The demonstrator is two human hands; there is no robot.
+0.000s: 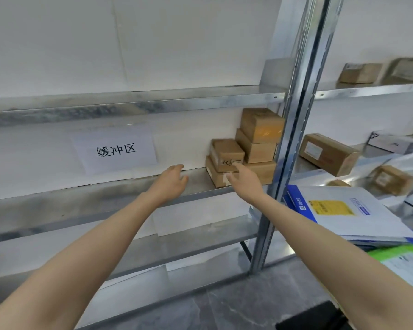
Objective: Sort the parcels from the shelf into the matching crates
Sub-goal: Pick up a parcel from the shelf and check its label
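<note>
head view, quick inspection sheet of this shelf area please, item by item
surface: metal shelf, parcels at its right end
job's things: five brown parcels stacked beside the upright post; crates not in view
clutter: flat mailers piled to the right
hands: left hand open over the shelf, holding nothing; right hand open, fingers at the front of the stack, contact unclear
cables: nothing seen
surroundings: paper sign on the white wall; more parcels on the neighbouring shelving
</note>
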